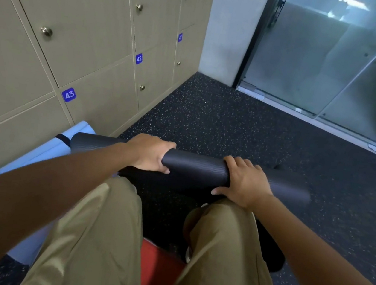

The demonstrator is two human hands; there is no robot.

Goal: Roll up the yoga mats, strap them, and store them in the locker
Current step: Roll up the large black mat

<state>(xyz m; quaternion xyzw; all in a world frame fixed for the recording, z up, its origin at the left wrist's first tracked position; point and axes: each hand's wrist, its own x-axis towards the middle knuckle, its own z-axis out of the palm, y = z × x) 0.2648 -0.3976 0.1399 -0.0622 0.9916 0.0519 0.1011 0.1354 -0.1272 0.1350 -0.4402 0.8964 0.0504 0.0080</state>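
- We have the black yoga mat rolled into a tight tube lying crosswise on the speckled floor, just ahead of our knees.
- Our left hand is curled over the roll left of its middle, fingers wrapped over the top and thumb beneath.
- Our right hand clasps it right of the middle, fingers over the far side and thumb on the near side.
- We judge the rolling of this mat to be finished or nearly so: no flat tail shows ahead of the roll, though the dark stretch under our legs is hard to read.
- We see no strap on the black roll, so strapping it looks to be still ahead.
- A light blue mat lies beside the lockers to our left, its end touching or just beside the black roll; a dark strap circles it, so we take that one as rolled and strapped but not stored.
- Something red shows between our legs; we cannot tell whether it is another mat.
- Every locker door in view is closed, numbers 41 to 43 included, so opening one and storing the mats remains.
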